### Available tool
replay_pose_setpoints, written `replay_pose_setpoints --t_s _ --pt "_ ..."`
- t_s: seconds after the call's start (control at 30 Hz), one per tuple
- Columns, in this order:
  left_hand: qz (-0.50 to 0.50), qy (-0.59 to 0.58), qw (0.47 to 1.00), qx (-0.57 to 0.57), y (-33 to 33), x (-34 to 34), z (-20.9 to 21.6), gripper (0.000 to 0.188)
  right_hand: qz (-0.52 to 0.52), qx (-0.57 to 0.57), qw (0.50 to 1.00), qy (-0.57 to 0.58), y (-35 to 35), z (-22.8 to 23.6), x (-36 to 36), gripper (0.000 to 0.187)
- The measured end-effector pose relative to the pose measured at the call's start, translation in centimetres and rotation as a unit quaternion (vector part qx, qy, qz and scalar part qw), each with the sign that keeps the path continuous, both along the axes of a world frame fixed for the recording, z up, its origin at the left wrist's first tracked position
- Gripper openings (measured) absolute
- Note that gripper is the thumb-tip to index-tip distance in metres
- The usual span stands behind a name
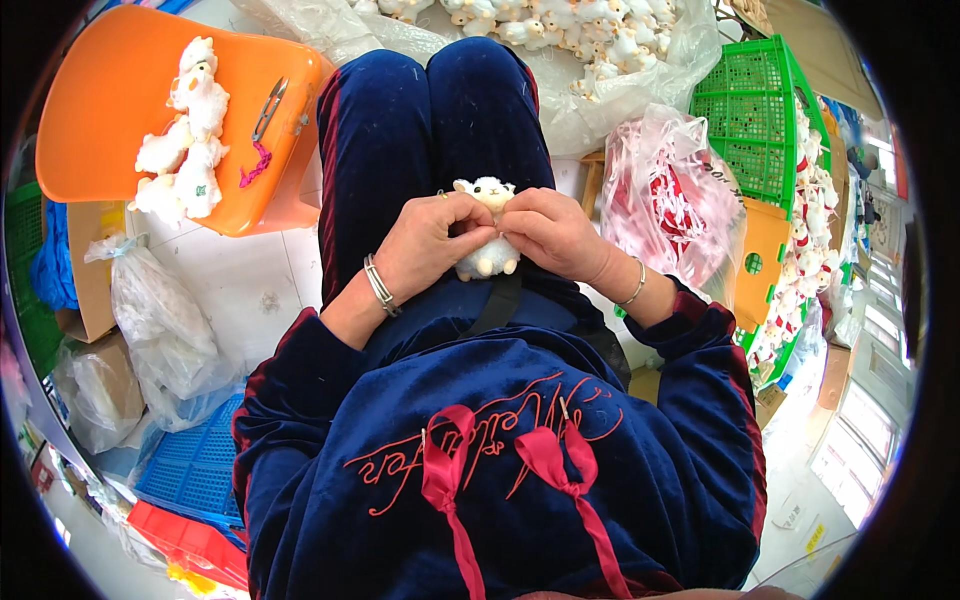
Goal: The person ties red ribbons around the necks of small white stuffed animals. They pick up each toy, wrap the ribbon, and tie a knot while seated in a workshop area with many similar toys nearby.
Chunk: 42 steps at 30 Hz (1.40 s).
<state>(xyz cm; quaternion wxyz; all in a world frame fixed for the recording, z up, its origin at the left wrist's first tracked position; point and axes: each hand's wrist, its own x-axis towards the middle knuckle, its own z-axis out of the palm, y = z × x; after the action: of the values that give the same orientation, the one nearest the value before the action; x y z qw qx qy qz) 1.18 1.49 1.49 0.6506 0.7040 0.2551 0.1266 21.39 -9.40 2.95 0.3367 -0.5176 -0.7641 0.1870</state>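
A small white plush sheep (487,262) rests upright against my lap, its face toward the far side's top and its feet toward me. My left hand (428,238) pinches it at the neck from the left, thumb and forefinger together. From the other side my right hand (560,236) also has its fingertips closed at the sheep's neck. Whatever fine thing may lie between the fingertips is too small to make out. Several more white plush sheep (205,105) lie on an orange plastic chair (95,100) at the far left, beside thread snips (268,108) and a bit of magenta ribbon (258,160).
Ahead of my knees, clear plastic sheeting (420,42) holds a heap of small plush animals (590,35). To the right are a bag of pink and red pieces (670,190) and a green crate (745,110). A tied plastic bag (165,310) and a blue crate (195,460) stand left.
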Motion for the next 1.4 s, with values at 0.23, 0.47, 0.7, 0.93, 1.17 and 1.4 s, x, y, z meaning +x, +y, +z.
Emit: replay_pose_setpoints --t_s 0.23,0.47,0.7,0.93,1.17,1.4 --pt "-0.005 -0.029 0.999 0.034 -0.1 0.0 0.3 0.011 -0.042 0.014 0.999 0.015 -1.0 -1.8 -0.1 0.024" --pt "-0.029 -0.054 0.991 0.122 0.3 0.1 -0.2 0.011 -0.035 0.025 0.999 0.019 -0.9 -1.7 0.1 0.024" --pt "-0.065 -0.061 0.98 0.177 0.9 0.3 0.1 0.014 -0.009 0.021 1.0 0.022 -0.5 -1.3 0.6 0.022" --pt "-0.122 -0.028 0.976 0.179 1.9 1.0 1.0 0.012 0.065 0.039 0.997 -0.006 0.8 -0.4 1.5 0.023" --pt "-0.075 -0.011 0.985 0.157 0.6 0.9 1.1 0.008 0.019 -0.005 1.0 0.008 0.3 -0.1 1.2 0.026" --pt "-0.047 -0.023 0.987 0.152 0.1 0.8 0.8 0.008 -0.029 -0.032 0.999 0.032 -0.4 -0.3 0.8 0.026"
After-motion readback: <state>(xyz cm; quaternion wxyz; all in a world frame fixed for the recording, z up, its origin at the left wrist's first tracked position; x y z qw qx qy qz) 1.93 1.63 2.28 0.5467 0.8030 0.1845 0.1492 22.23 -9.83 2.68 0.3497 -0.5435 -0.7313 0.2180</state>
